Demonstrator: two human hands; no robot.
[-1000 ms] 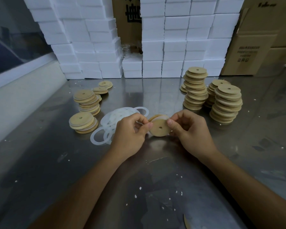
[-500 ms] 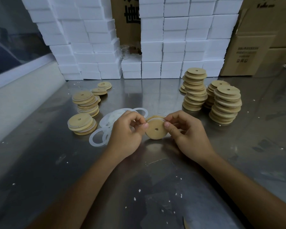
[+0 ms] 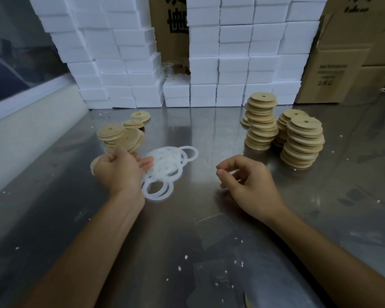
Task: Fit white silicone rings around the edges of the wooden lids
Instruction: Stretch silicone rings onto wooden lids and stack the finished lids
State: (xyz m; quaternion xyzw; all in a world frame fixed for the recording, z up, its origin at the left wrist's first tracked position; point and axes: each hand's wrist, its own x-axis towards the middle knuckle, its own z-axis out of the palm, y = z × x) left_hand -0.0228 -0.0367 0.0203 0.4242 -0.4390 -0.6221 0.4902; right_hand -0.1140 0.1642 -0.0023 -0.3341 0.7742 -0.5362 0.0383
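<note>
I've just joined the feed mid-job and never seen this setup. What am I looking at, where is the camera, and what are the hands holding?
There is no machine: a person works bare-handed, and the one camera sits on their head, looking down at a metal table. The left hand holds a blurred wooden lid near the shorter lid stacks. The right hand is loosely curled and holds nothing. Between them lies a pile of white silicone rings. Taller lid stacks stand on the right. White foam blocks and cardboard boxes line the back.
</note>
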